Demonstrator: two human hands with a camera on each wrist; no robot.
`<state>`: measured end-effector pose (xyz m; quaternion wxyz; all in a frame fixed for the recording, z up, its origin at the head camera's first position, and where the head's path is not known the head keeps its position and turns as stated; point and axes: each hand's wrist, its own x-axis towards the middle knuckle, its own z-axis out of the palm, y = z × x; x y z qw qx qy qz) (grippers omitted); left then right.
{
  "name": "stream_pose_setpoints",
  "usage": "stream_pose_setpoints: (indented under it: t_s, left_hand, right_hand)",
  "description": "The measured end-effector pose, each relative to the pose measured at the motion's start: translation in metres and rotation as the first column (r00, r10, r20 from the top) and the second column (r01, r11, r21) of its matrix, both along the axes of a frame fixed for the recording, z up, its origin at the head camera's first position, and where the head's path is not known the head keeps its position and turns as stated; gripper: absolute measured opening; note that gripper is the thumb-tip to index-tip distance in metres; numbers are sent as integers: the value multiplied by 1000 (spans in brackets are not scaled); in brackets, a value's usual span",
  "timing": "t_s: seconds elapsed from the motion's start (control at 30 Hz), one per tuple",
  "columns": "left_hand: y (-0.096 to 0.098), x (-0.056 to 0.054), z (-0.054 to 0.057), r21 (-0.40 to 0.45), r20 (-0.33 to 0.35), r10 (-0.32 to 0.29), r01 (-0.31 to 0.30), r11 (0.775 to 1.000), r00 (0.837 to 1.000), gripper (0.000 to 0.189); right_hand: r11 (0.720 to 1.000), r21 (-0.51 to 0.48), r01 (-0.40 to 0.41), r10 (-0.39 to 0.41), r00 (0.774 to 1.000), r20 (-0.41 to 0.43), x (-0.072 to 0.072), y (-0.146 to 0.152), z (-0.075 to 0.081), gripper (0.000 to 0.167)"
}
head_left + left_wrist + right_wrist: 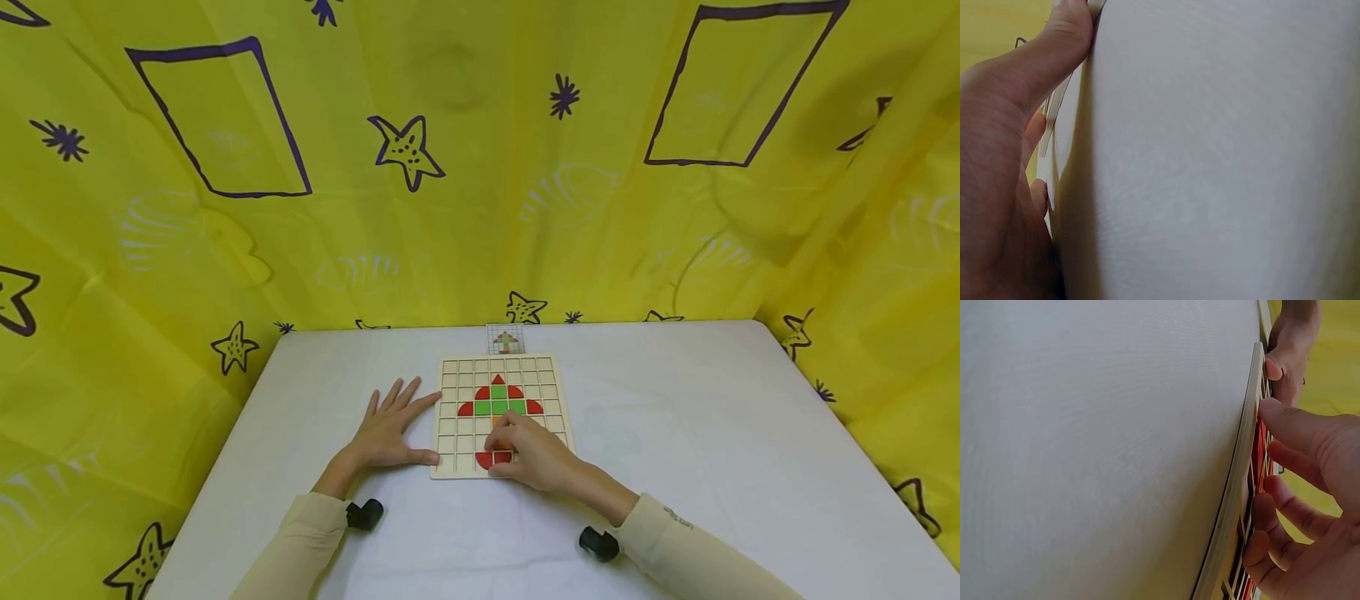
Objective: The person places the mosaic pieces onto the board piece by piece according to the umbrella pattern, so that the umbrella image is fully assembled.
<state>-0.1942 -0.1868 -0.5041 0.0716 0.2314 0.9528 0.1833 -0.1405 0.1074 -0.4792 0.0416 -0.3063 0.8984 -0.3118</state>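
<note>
A square wooden grid board (pixel 459 367) lies on the white table. Red, green and orange tiles in its cells form a tree-like pattern, with a red triangle (pixel 498 380) on top and green squares (pixel 498 407) in the middle. My left hand (pixel 386 433) is spread flat at the board's left side, thumb and a fingertip touching its edge. Over the lower cells, my right hand (pixel 536 454) curls its thumb and fingers about a red rounded tile (pixel 503 457); another red tile (pixel 482 460) lies just left. The right hand partly hides an orange tile (pixel 497 422).
A small pattern card (pixel 505 339) showing a similar figure lies behind the board, near the back edge of the white table (pixel 660 400). A yellow curtain (pixel 480 225) with starfish drawings hangs around the back and sides. Each wrist wears a black camera (pixel 598 544).
</note>
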Motion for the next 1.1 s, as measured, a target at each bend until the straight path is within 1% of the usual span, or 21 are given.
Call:
stream_pose_setpoints:
  t_s: [0.27,0.37,0.47,0.57,0.63,0.7,0.77,0.87,1.0,1.1]
  left_hand:
    - [-1,-2,1,6,9,-13,13,1000,1000,105]
    - [-3,-2,2,14,20,-20,20,1000,1000,106]
    - [-6,-3,2,39,45,-20,18,999,999,108]
    - [-10,-3,4,99,79,-2,-6,995,997,110]
    - [-15,-3,6,164,94,10,-26,986,995,111]
    - [-20,-2,11,239,102,19,-43,970,995,110]
    - [-28,-1,17,296,91,27,-53,954,995,109]
    - [-40,0,27,370,66,32,-54,927,997,107]
    - [-54,2,37,399,43,52,-65,915,998,107]
    - [-61,3,40,385,33,73,-80,919,997,107]
  right_hand:
    - [999,-20,-40,40,998,51,-7,12,3,41]
    - [998,-38,-53,55,998,34,-12,18,6,54]
    - [995,-79,-63,63,998,-1,-18,25,10,71]
    - [990,-131,-53,50,998,-26,-22,33,15,85]
    - [987,-157,-26,24,1000,-15,-25,38,20,93]
    - [985,-172,2,-2,1000,-2,-27,44,24,97]
    - [982,-184,34,-33,999,13,-29,49,29,101]
    - [977,-202,63,-63,998,6,-31,57,34,105]
    - [974,-210,88,-96,995,-28,-32,69,38,104]
    - [974,-201,106,-118,992,-49,-33,78,39,102]
